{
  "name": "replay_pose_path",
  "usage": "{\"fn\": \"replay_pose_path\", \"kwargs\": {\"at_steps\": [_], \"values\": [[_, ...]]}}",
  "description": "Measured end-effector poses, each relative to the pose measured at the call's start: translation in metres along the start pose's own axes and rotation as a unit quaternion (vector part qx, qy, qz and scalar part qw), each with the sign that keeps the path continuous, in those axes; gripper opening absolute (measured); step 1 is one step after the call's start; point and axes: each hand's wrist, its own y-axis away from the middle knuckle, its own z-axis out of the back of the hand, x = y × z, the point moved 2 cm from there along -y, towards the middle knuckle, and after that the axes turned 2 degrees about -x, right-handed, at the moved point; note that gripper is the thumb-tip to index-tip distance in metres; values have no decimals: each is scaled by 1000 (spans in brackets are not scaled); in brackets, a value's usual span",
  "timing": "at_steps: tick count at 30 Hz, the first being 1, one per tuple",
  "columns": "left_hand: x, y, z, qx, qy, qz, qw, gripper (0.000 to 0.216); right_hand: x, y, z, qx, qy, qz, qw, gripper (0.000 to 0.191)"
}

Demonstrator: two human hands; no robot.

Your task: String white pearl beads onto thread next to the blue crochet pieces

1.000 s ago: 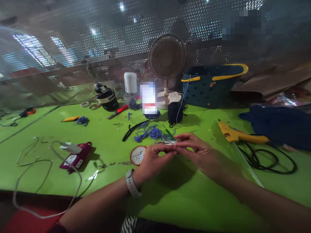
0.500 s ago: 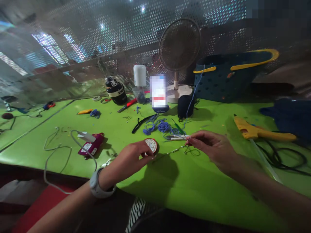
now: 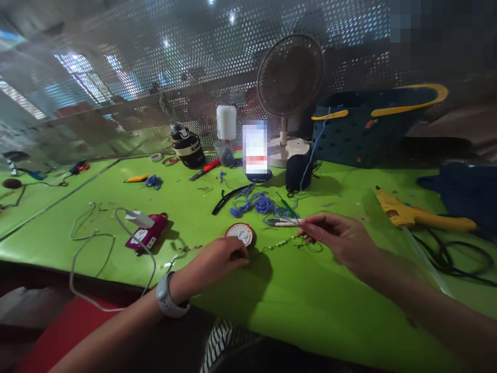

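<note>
My right hand is closed, thumb and fingertips pinched at the upper end of a thin beaded string. Small pale beads sit along that string, and a dark thread loop lies below the fingers. Close to the near rim of a round red dish of white pearl beads, my left hand is closed with its fingertips together. Whatever those fingers hold, if anything, is too small to make out. The string slants down-left from the right hand toward the left one.
Blue yarn, a green-handled crochet hook and white pens lie beyond the hands. A yellow glue gun is at right, a maroon power strip at left. Behind stand a phone, fan and basket.
My left hand has moved slightly down off the bead dish, so more of the beads show. The right hand keeps its pinch almost in place, and the view has shifted slightly.
</note>
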Motion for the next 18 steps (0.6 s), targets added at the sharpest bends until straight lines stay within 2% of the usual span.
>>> {"fn": "replay_pose_path", "kwargs": {"at_steps": [4,9,11,14,18], "values": [[6,-1,6,-24,123,38,991,16,7,0,0,-19,-4,15,1000,18],[12,-6,16,10,238,94,967,18,16,-1,4,-50,-10,16,999,20],[12,-6,20,2,209,86,974,18,18,-1,5,-53,-8,21,998,18],[5,-2,22,-15,71,35,997,15,19,-2,6,-52,-4,23,998,17],[-8,5,12,7,-69,10,998,21,17,-1,4,-36,-9,3,999,17]]}}
